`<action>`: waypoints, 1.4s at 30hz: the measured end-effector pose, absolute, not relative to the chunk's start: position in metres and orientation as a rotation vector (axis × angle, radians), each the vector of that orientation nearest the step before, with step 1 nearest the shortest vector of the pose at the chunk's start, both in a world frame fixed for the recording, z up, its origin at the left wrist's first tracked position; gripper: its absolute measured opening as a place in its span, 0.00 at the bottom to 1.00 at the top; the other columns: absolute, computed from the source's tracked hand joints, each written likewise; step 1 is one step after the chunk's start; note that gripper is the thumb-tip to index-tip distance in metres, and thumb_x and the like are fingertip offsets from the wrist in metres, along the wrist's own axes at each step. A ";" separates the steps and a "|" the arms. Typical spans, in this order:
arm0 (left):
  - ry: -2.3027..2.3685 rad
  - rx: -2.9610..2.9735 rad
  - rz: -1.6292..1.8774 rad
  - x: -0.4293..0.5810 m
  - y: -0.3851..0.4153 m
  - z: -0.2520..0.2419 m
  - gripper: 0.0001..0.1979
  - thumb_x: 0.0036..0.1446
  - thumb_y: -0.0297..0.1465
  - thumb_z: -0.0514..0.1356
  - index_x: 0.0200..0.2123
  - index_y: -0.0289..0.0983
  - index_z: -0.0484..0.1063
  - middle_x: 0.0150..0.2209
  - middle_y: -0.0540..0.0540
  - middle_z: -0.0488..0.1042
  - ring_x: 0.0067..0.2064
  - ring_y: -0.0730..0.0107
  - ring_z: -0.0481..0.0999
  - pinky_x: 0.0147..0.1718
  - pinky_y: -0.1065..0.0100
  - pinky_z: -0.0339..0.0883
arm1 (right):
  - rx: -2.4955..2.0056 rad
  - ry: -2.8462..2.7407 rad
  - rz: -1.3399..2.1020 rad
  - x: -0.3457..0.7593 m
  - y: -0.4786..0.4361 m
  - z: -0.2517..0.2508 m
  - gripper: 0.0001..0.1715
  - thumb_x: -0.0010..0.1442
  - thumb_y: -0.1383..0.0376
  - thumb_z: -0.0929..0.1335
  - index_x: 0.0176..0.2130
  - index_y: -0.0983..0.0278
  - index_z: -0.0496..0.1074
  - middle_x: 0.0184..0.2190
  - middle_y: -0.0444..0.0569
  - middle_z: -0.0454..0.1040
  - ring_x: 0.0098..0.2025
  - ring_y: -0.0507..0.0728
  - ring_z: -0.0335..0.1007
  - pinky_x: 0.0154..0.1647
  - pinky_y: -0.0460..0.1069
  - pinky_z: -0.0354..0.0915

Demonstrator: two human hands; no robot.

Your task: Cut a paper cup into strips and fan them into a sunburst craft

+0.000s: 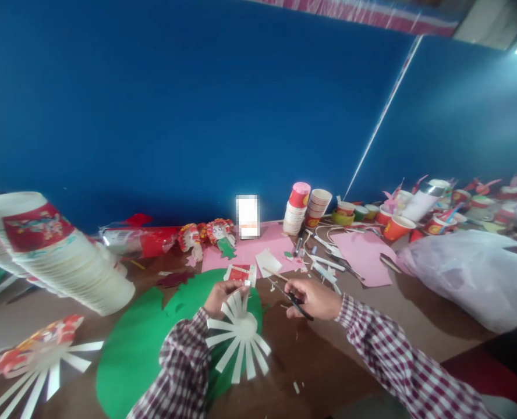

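My left hand (221,295) is closed on a white paper cup cut into strips (245,327); the strips fan out around its round base. At my fingertips is a red and white printed piece (241,273), and I cannot tell whether it belongs to the cup. My right hand (317,299) grips black-handled scissors (301,307), their blades pointing up and left, a little apart from the cup. Under my left forearm lies green paper (130,349). Another cut-open cup (51,372), with red and orange decoration, rests at the lower left.
Tall stacks of paper cups (62,250) lean at the left. Two shorter cup stacks (294,218) stand against the blue wall (175,105). Pink paper (363,259), scraps and tools lie behind my hands. On the right are a white plastic bag (463,273) and several decorated cups (399,227).
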State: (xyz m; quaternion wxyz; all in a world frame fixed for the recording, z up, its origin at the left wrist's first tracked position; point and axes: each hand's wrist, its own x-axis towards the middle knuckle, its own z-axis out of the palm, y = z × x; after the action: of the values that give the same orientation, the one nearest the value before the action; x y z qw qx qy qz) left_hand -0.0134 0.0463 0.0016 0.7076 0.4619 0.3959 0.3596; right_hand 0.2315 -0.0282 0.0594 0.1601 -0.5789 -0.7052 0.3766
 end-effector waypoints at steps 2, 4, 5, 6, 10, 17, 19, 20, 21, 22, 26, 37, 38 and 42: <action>0.859 1.067 0.757 -0.015 0.047 0.001 0.13 0.39 0.35 0.67 0.23 0.30 0.74 0.18 0.46 0.71 0.18 0.75 0.65 0.18 0.72 0.57 | -1.637 -2.037 1.084 0.225 -0.024 0.061 0.30 0.42 0.49 0.71 0.40 0.64 0.68 0.22 0.41 0.68 0.23 0.49 0.61 0.23 0.43 0.56; 0.855 1.103 0.753 -0.015 0.048 -0.001 0.13 0.40 0.36 0.67 0.23 0.30 0.74 0.17 0.47 0.70 0.18 0.76 0.64 0.18 0.73 0.56 | -1.616 -2.090 1.090 0.221 -0.021 0.066 0.30 0.42 0.49 0.71 0.41 0.63 0.70 0.24 0.42 0.71 0.25 0.50 0.64 0.25 0.43 0.57; 0.857 1.117 0.754 -0.016 0.049 -0.001 0.13 0.40 0.36 0.66 0.23 0.31 0.74 0.17 0.48 0.70 0.18 0.77 0.64 0.18 0.73 0.56 | -1.608 -2.125 1.080 0.219 -0.019 0.068 0.29 0.43 0.49 0.71 0.41 0.63 0.71 0.25 0.43 0.72 0.26 0.51 0.65 0.26 0.43 0.58; 0.862 1.124 0.758 -0.015 0.049 -0.002 0.13 0.40 0.36 0.66 0.23 0.31 0.73 0.17 0.48 0.70 0.18 0.77 0.64 0.18 0.73 0.55 | -1.599 -2.163 1.068 0.217 -0.017 0.070 0.28 0.43 0.49 0.71 0.40 0.63 0.72 0.26 0.44 0.72 0.27 0.51 0.66 0.27 0.43 0.58; 0.865 1.107 0.778 -0.014 0.048 -0.002 0.13 0.39 0.37 0.67 0.22 0.31 0.73 0.18 0.48 0.70 0.19 0.76 0.65 0.19 0.72 0.56 | -1.587 -2.265 1.046 0.211 -0.009 0.071 0.24 0.45 0.50 0.70 0.36 0.64 0.75 0.24 0.45 0.73 0.26 0.51 0.65 0.24 0.43 0.55; 0.857 1.101 0.770 -0.014 0.046 0.005 0.11 0.39 0.35 0.67 0.21 0.31 0.74 0.16 0.47 0.69 0.17 0.76 0.62 0.17 0.72 0.53 | -1.554 -2.306 1.086 0.207 -0.001 0.071 0.23 0.47 0.49 0.68 0.37 0.62 0.75 0.22 0.44 0.73 0.24 0.50 0.65 0.22 0.42 0.53; 0.859 1.121 0.764 -0.015 0.047 0.005 0.11 0.39 0.34 0.67 0.21 0.31 0.74 0.16 0.46 0.69 0.17 0.76 0.62 0.17 0.72 0.53 | -1.551 -2.315 1.087 0.208 0.001 0.071 0.22 0.47 0.49 0.69 0.36 0.62 0.76 0.22 0.44 0.73 0.24 0.50 0.65 0.22 0.42 0.53; 0.859 1.129 0.763 -0.015 0.047 0.004 0.10 0.39 0.34 0.67 0.21 0.31 0.75 0.17 0.46 0.69 0.17 0.76 0.62 0.17 0.72 0.53 | -1.551 -2.317 1.088 0.209 0.002 0.070 0.22 0.46 0.50 0.69 0.36 0.62 0.76 0.22 0.44 0.73 0.24 0.50 0.64 0.22 0.42 0.53; 0.857 1.135 0.763 -0.015 0.048 0.003 0.10 0.40 0.34 0.66 0.21 0.31 0.75 0.17 0.46 0.69 0.17 0.75 0.62 0.17 0.72 0.53 | -1.551 -2.318 1.093 0.209 0.003 0.070 0.22 0.46 0.50 0.69 0.35 0.62 0.76 0.22 0.44 0.73 0.24 0.50 0.64 0.22 0.42 0.53; 0.856 1.139 0.762 -0.016 0.048 0.001 0.10 0.40 0.33 0.66 0.22 0.31 0.75 0.17 0.46 0.69 0.17 0.76 0.62 0.17 0.72 0.53 | -1.550 -2.320 1.101 0.210 0.003 0.069 0.22 0.46 0.49 0.69 0.35 0.62 0.76 0.22 0.44 0.73 0.24 0.50 0.64 0.22 0.42 0.53; 0.856 1.161 0.752 -0.017 0.049 -0.002 0.09 0.41 0.33 0.65 0.22 0.32 0.75 0.17 0.47 0.69 0.17 0.76 0.62 0.17 0.73 0.53 | -1.558 -2.328 1.104 0.209 0.006 0.068 0.24 0.45 0.48 0.69 0.35 0.62 0.76 0.22 0.42 0.73 0.23 0.49 0.63 0.22 0.42 0.52; 0.840 1.179 0.746 -0.018 0.050 -0.007 0.10 0.42 0.34 0.65 0.23 0.31 0.75 0.18 0.45 0.70 0.18 0.75 0.63 0.18 0.72 0.53 | -1.521 -2.363 1.076 0.208 0.004 0.074 0.24 0.47 0.47 0.68 0.34 0.63 0.76 0.22 0.43 0.72 0.23 0.49 0.62 0.22 0.42 0.51; 0.837 1.186 0.739 -0.018 0.050 -0.006 0.10 0.43 0.34 0.64 0.23 0.31 0.75 0.18 0.45 0.70 0.18 0.75 0.63 0.18 0.72 0.53 | -1.518 -2.366 1.071 0.208 0.003 0.076 0.24 0.47 0.47 0.68 0.34 0.63 0.76 0.22 0.43 0.71 0.23 0.49 0.61 0.22 0.42 0.50; 0.834 1.225 0.725 -0.018 0.049 -0.003 0.11 0.44 0.35 0.64 0.21 0.32 0.74 0.17 0.47 0.69 0.18 0.75 0.62 0.18 0.72 0.52 | -1.507 -2.378 1.030 0.205 0.002 0.079 0.24 0.47 0.47 0.68 0.32 0.63 0.76 0.20 0.42 0.70 0.23 0.48 0.59 0.22 0.42 0.49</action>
State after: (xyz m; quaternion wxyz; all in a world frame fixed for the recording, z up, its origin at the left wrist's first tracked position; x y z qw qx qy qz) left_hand -0.0177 0.0492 -0.0028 0.6788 0.5452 0.3713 0.3226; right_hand 0.2053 0.0017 0.0787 0.0720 -0.5015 -0.7911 0.3427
